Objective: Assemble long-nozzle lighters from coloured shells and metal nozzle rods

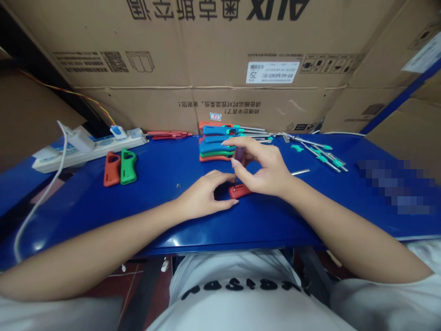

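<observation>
My right hand [265, 170] pinches a small screwdriver with a purple handle [238, 157], held upright with its tip down on a red plastic piece [241, 190] lying on the blue table [165, 216]. My left hand [206, 195] curls around the left end of that red piece and holds it against the table. Behind my hands stands a stack of blue, green and orange handle shells [215, 148].
An orange shell [111, 168] and a green shell [128, 166] lie at the left. A white power strip [93, 148] with plugs sits further left. Teal-tipped metal rods [320, 154] lie at the right. Tiny screws [178, 185] rest nearby. Cardboard boxes [220, 59] wall the back.
</observation>
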The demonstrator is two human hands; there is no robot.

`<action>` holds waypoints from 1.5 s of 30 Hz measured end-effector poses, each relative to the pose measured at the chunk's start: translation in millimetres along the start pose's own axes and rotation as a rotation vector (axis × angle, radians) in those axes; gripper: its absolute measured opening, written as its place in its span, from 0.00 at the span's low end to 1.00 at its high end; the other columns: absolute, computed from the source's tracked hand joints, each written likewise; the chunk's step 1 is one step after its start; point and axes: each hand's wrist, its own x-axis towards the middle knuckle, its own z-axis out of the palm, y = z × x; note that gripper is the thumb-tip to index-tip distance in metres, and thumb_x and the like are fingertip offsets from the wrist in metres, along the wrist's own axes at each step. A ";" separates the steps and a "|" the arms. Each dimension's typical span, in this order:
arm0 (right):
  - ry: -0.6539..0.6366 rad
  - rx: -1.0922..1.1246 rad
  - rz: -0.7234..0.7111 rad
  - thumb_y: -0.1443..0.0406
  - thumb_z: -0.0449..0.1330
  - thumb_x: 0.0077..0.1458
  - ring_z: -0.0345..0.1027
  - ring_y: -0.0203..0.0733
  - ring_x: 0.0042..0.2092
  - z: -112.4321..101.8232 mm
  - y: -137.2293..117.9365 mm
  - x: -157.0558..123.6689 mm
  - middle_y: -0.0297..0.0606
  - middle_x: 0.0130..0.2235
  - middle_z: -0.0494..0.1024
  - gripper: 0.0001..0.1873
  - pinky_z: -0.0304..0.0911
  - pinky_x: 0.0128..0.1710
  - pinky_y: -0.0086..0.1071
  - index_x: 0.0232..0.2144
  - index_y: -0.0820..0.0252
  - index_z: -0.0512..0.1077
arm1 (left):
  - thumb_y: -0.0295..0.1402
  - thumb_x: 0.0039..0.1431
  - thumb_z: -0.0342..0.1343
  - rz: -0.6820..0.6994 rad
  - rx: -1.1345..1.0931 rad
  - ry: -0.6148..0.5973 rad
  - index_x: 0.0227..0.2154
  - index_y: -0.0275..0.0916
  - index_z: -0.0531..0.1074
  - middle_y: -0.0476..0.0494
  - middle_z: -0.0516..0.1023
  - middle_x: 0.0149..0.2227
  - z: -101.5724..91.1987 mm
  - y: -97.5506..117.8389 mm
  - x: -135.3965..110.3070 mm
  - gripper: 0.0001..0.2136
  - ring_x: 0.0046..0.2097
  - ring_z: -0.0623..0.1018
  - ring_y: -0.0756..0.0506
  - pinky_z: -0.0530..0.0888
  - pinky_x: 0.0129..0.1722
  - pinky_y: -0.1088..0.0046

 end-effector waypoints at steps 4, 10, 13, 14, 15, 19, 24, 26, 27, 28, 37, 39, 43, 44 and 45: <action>-0.014 0.021 -0.010 0.67 0.57 0.59 0.70 0.36 0.30 2.4 0.9 -0.5 0.34 0.35 0.78 0.19 0.71 0.33 0.31 0.53 0.54 0.70 | 0.38 0.59 0.63 0.005 0.053 -0.056 0.51 0.40 0.73 0.41 0.80 0.47 -1.8 2.1 0.2 0.18 0.49 0.77 0.39 0.73 0.52 0.61; -0.119 0.042 -0.040 0.67 0.53 0.63 0.72 0.35 0.32 -0.9 -3.1 1.6 0.39 0.45 0.81 0.23 0.71 0.38 0.31 0.60 0.57 0.66 | 0.36 0.63 0.60 0.038 0.055 -0.078 0.49 0.40 0.74 0.41 0.79 0.48 -2.3 0.8 -0.1 0.14 0.50 0.77 0.40 0.73 0.53 0.61; -0.201 0.052 -0.004 0.66 0.52 0.65 0.74 0.34 0.32 -5.6 -4.6 3.4 0.38 0.49 0.81 0.22 0.70 0.40 0.31 0.61 0.55 0.66 | 0.37 0.63 0.60 0.043 0.057 -0.086 0.46 0.39 0.74 0.41 0.79 0.46 -1.5 -0.8 -0.5 0.11 0.49 0.77 0.40 0.73 0.52 0.62; -0.212 0.024 0.005 0.65 0.53 0.66 0.74 0.34 0.32 -6.8 -4.4 3.9 0.38 0.48 0.82 0.21 0.70 0.39 0.31 0.59 0.54 0.68 | 0.36 0.63 0.60 0.044 0.058 -0.082 0.46 0.39 0.74 0.41 0.79 0.46 -1.3 -1.1 -0.6 0.11 0.49 0.77 0.40 0.73 0.52 0.61; -0.208 -0.028 0.006 0.64 0.55 0.65 0.74 0.35 0.32 -7.7 -4.0 4.2 0.38 0.46 0.82 0.19 0.69 0.38 0.30 0.57 0.55 0.70 | 0.36 0.63 0.60 0.046 0.058 -0.076 0.46 0.39 0.73 0.41 0.79 0.47 -1.1 -1.2 -0.8 0.11 0.50 0.77 0.40 0.73 0.52 0.61; -0.146 -0.266 -0.020 0.55 0.62 0.61 0.76 0.42 0.36 -9.2 -2.6 5.6 0.40 0.40 0.83 0.17 0.66 0.36 0.31 0.47 0.58 0.76 | 0.36 0.63 0.60 0.052 0.060 -0.068 0.44 0.40 0.72 0.41 0.79 0.47 -1.4 -0.1 -0.6 0.10 0.50 0.77 0.40 0.73 0.52 0.62; -0.217 -0.039 0.037 0.62 0.48 0.70 0.75 0.36 0.33 -12.5 -3.2 8.1 0.38 0.47 0.82 0.20 0.68 0.37 0.31 0.59 0.55 0.69 | 0.37 0.62 0.61 0.026 0.060 -0.079 0.43 0.40 0.72 0.43 0.79 0.43 -3.4 3.3 0.7 0.09 0.47 0.77 0.41 0.73 0.50 0.63; -0.186 -0.079 0.029 0.59 0.54 0.68 0.75 0.38 0.33 -14.1 -2.6 8.3 0.37 0.41 0.83 0.17 0.67 0.37 0.31 0.54 0.56 0.74 | 0.37 0.62 0.61 0.024 0.048 -0.086 0.43 0.40 0.72 0.43 0.79 0.44 -4.0 4.4 1.0 0.09 0.47 0.77 0.41 0.73 0.50 0.63; -0.153 -0.144 0.018 0.57 0.58 0.65 0.76 0.40 0.35 -14.6 -2.2 8.2 0.38 0.39 0.83 0.15 0.67 0.37 0.31 0.49 0.56 0.76 | 0.36 0.62 0.60 0.026 0.044 -0.090 0.43 0.40 0.72 0.43 0.79 0.44 -4.2 4.8 1.0 0.09 0.48 0.77 0.41 0.73 0.50 0.63; -0.120 -0.204 0.006 0.55 0.61 0.63 0.76 0.42 0.37 -14.8 -2.1 8.2 0.39 0.38 0.83 0.15 0.67 0.38 0.32 0.46 0.57 0.78 | 0.36 0.63 0.60 0.028 0.042 -0.093 0.43 0.40 0.72 0.43 0.79 0.44 -4.3 5.0 1.0 0.09 0.48 0.77 0.41 0.73 0.51 0.63; -0.157 -0.063 0.011 0.56 0.59 0.64 0.74 0.38 0.32 -13.5 -0.3 9.1 0.37 0.38 0.83 0.15 0.67 0.35 0.31 0.47 0.57 0.77 | 0.36 0.63 0.60 0.030 0.041 -0.083 0.42 0.40 0.72 0.43 0.78 0.43 -3.5 4.9 0.5 0.08 0.47 0.77 0.41 0.73 0.50 0.63; -0.112 -0.180 -0.037 0.54 0.63 0.61 0.75 0.41 0.35 -14.5 0.0 8.7 0.39 0.36 0.83 0.15 0.66 0.37 0.32 0.42 0.58 0.78 | 0.36 0.63 0.59 0.029 0.036 -0.091 0.42 0.40 0.72 0.42 0.78 0.44 -3.5 5.5 0.7 0.08 0.48 0.77 0.41 0.73 0.50 0.62; -0.208 -0.014 0.039 0.60 0.52 0.68 0.74 0.35 0.30 -16.2 -1.2 10.1 0.38 0.42 0.83 0.15 0.68 0.35 0.30 0.51 0.57 0.74 | 0.37 0.63 0.59 0.023 0.045 -0.082 0.42 0.40 0.72 0.43 0.78 0.43 -3.6 6.2 1.1 0.08 0.47 0.77 0.41 0.73 0.49 0.63; -0.227 0.037 0.061 0.62 0.51 0.69 0.73 0.34 0.28 -16.8 -0.7 10.7 0.37 0.43 0.82 0.16 0.68 0.33 0.30 0.53 0.56 0.73 | 0.37 0.63 0.59 0.024 0.047 -0.081 0.41 0.41 0.72 0.43 0.78 0.43 -3.7 6.4 1.2 0.08 0.47 0.77 0.41 0.73 0.50 0.63; -0.230 0.055 0.064 0.62 0.51 0.69 0.73 0.33 0.28 -17.7 0.3 11.4 0.36 0.42 0.82 0.15 0.68 0.32 0.29 0.52 0.56 0.73 | 0.37 0.63 0.59 0.027 0.048 -0.080 0.42 0.41 0.72 0.43 0.78 0.43 -3.7 6.5 1.2 0.08 0.47 0.77 0.41 0.73 0.50 0.63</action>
